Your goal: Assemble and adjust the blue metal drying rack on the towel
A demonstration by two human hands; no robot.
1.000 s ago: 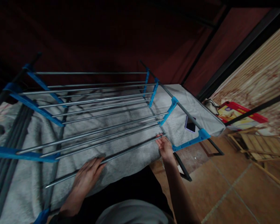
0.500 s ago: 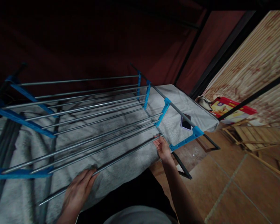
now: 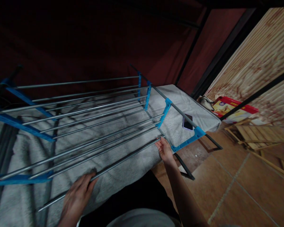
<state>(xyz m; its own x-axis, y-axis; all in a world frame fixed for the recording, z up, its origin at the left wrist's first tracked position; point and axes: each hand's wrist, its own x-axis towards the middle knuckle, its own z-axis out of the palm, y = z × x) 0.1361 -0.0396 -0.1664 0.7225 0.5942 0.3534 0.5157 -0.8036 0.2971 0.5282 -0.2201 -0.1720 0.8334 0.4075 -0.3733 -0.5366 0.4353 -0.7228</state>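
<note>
A loose grey metal rod (image 3: 127,157) lies slantwise in front of me, gripped near both ends. My left hand (image 3: 79,192) is closed over its nearer part, with the bare tip sticking out to the lower left. Around the far end, my right hand (image 3: 165,149) has its fingers pinched, close to a blue plastic bracket (image 3: 188,140). Beyond the rod stands a partly assembled drying rack (image 3: 94,107), with several rods running between blue brackets on both sides. A dark side pole (image 3: 180,111) carries the right-hand brackets.
Grey fleecy cloth (image 3: 118,175) covers the bed under the rack. A phone (image 3: 187,123) lies on it by the side pole. To the right are a red and yellow box (image 3: 236,108), a wooden folding piece (image 3: 262,137) and the tiled floor (image 3: 236,189). Dark poles (image 3: 4,151) lie at left.
The view has shifted slightly. Both hands keep their hold on the rod, and its near end sits very slightly farther left and lower.
</note>
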